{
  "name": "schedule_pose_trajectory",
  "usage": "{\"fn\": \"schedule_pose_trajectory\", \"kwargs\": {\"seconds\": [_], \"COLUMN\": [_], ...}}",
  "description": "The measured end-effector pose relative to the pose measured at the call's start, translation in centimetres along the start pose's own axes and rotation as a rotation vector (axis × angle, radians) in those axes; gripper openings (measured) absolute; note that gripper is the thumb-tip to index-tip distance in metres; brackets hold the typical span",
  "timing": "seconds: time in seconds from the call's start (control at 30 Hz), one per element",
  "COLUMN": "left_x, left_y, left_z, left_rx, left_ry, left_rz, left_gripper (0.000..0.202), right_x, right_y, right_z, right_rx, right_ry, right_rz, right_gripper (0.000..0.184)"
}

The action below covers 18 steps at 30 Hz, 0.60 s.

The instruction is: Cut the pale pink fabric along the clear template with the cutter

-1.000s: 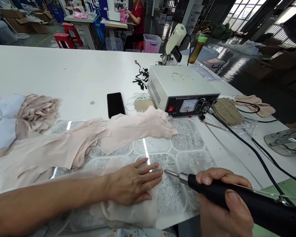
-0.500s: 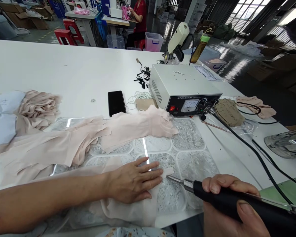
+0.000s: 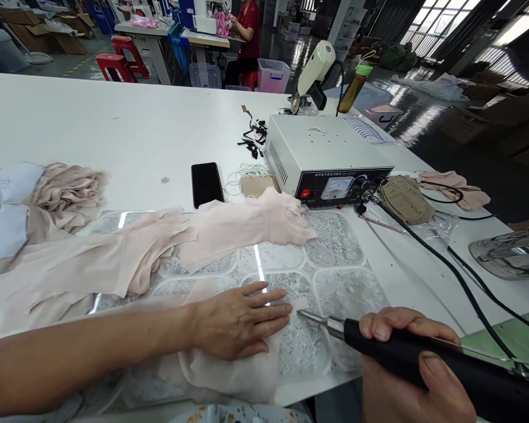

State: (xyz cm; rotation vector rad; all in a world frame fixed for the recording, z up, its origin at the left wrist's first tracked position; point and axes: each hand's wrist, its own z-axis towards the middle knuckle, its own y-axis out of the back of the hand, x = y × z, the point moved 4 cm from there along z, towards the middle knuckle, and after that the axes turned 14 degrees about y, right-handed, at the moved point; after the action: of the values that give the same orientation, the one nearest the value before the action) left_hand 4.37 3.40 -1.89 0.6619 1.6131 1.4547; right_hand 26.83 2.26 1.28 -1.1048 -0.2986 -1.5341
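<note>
My left hand (image 3: pixel 242 320) lies flat with fingers stretched out, pressing thin pale pink fabric (image 3: pixel 229 376) onto the patterned clear mat (image 3: pixel 346 294). A narrow end of the fabric sticks out beyond my fingertips. In my right hand (image 3: pixel 409 358) is a black handheld ultrasonic tool (image 3: pixel 379 346) with a tapered metal tip, my fingers wrapped round its body. Its tip touches or hovers just over that fabric end; I cannot tell which. Beyond my left hand lie more pale pink fabric pieces (image 3: pixel 247 226), overlapping in a row.
A grey control box (image 3: pixel 330 153) stands behind, its black cable (image 3: pixel 441 258) running to the right. Nearby are a phone (image 3: pixel 207 184), a glass jar (image 3: pixel 506 255), brown card pieces (image 3: pixel 406 200) and a fabric stack (image 3: pixel 70 194). A person in red (image 3: pixel 249 29) sits at a machine across the table.
Almost nothing differs. The camera view has shifted very slightly, and my right hand with the tool sits a touch higher and further left in the picture. My left hand stays in place.
</note>
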Motion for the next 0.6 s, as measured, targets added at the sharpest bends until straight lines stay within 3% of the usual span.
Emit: {"fn": "schedule_pose_trajectory", "kwargs": {"seconds": [0.6], "left_x": [0.09], "left_y": [0.01], "left_z": [0.09], "left_rx": [0.032], "left_ry": [0.0], "left_rz": [-0.003], "left_gripper": [0.047], "right_x": [0.43], "right_y": [-0.92], "right_z": [0.15], "right_rx": [0.068], "right_ry": [0.001], "right_rz": [0.032], "right_gripper": [0.008]}}
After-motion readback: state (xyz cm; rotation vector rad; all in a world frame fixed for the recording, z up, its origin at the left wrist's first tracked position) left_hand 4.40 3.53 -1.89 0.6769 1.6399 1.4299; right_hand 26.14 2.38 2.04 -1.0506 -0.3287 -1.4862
